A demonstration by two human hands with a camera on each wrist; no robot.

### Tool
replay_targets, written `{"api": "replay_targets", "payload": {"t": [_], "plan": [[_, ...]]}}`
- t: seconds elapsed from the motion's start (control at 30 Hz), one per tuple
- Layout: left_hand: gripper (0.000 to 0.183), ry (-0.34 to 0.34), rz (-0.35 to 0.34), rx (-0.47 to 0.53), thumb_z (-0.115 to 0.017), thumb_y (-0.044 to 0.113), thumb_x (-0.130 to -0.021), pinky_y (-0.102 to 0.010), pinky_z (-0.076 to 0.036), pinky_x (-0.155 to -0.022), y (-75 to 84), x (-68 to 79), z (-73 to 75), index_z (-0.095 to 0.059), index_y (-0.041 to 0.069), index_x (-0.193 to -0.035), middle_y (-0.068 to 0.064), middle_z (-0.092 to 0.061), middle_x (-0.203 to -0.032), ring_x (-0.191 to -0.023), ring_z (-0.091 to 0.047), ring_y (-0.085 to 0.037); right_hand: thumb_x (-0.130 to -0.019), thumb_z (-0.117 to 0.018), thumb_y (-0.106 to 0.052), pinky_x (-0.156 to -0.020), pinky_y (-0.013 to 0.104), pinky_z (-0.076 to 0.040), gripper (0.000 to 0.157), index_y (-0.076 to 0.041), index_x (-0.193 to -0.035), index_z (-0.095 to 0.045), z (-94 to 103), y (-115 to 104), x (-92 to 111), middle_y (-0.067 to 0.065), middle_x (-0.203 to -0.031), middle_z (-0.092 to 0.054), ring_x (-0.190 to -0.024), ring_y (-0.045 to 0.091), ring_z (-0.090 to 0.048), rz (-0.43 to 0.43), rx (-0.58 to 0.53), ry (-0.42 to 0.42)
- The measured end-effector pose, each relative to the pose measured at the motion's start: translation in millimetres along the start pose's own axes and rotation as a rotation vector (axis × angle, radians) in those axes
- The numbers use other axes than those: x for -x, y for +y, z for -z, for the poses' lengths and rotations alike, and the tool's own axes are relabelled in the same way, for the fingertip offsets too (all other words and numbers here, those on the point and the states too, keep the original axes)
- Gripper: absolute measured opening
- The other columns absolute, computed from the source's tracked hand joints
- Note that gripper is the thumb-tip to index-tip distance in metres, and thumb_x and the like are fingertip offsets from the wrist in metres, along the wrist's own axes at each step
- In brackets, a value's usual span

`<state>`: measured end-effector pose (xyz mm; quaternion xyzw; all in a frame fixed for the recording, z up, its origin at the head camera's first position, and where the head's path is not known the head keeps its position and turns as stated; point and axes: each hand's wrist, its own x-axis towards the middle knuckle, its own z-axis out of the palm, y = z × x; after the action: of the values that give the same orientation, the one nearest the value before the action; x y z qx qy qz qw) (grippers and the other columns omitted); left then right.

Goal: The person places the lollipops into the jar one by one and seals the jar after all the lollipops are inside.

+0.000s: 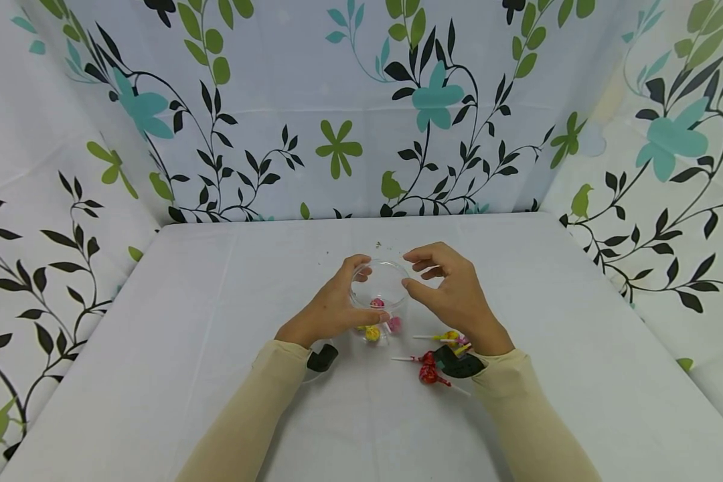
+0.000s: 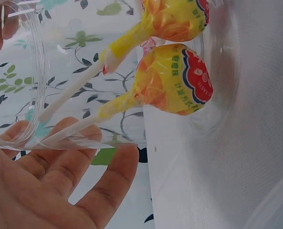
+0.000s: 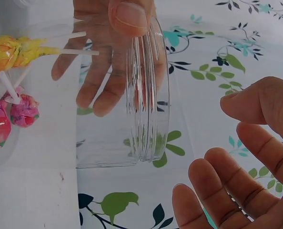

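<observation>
My left hand (image 1: 331,304) grips a clear jar (image 3: 144,124) near its round rim, thumb on the near side and fingers around the far side. The jar stands upright, with several wrapped lollipops in it, yellow ones (image 2: 172,78) and pink ones (image 3: 25,109), sticks pointing up. Just right of the rim, my right hand (image 1: 458,291) holds nothing, its fingers spread and slightly bent. The right wrist view shows a gap between those fingertips and the jar.
Red-wrapped lollipops (image 1: 428,375) lie on the white table (image 1: 156,375) by my right wrist, with yellow and pink ones (image 1: 448,336) just behind. A clear round object (image 1: 313,376) lies partly hidden under my left wrist. Floral cloth (image 1: 265,107) surrounds the table's back and sides.
</observation>
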<state>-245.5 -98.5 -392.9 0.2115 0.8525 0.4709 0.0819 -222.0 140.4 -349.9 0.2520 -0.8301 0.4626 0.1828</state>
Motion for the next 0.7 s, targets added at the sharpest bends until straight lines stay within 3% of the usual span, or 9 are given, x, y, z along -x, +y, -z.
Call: {"api": "replay_targets", "payload": {"t": [0.3, 0.47, 0.7], "plan": [[0.103, -0.005, 0.015, -0.012, -0.090, 0.044, -0.081, -0.065, -0.037, -0.115, 2.9, -0.4, -1.6, -0.025, 0.028, -0.159, -0.007, -0.046, -0.160, -0.147, -0.043, -0.027, -0.088, -0.080, -0.005, -0.088, 0.042, -0.060, 0.031, -0.005, -0.118, -0.071, 6.4, 4, 5, 0.007, -0.115, -0.069, -0.103, 0.021, -0.066, -0.041, 0.031, 0.008], [0.103, 0.005, 0.026, -0.023, -0.089, 0.046, -0.080, -0.065, -0.038, -0.114, 3.5, -0.5, -1.4, -0.025, 0.029, -0.159, -0.005, -0.047, -0.158, -0.146, -0.044, -0.029, -0.087, -0.080, -0.002, -0.086, 0.045, -0.059, 0.032, -0.004, -0.118, -0.071, 10.6, 10, 9, 0.011, -0.116, -0.069, -0.102, 0.024, -0.066, -0.061, 0.024, -0.001], [0.103, 0.006, 0.036, -0.009, -0.089, 0.047, -0.080, -0.065, -0.039, -0.113, 2.3, -0.2, -0.7, -0.024, 0.033, -0.158, -0.004, -0.046, -0.159, -0.146, -0.043, -0.030, -0.089, -0.077, -0.003, -0.089, 0.051, -0.058, 0.031, -0.005, -0.119, -0.070, 17.0, 24, 21, 0.010, -0.115, -0.068, -0.101, 0.028, -0.066, -0.184, 0.080, -0.074]]}}
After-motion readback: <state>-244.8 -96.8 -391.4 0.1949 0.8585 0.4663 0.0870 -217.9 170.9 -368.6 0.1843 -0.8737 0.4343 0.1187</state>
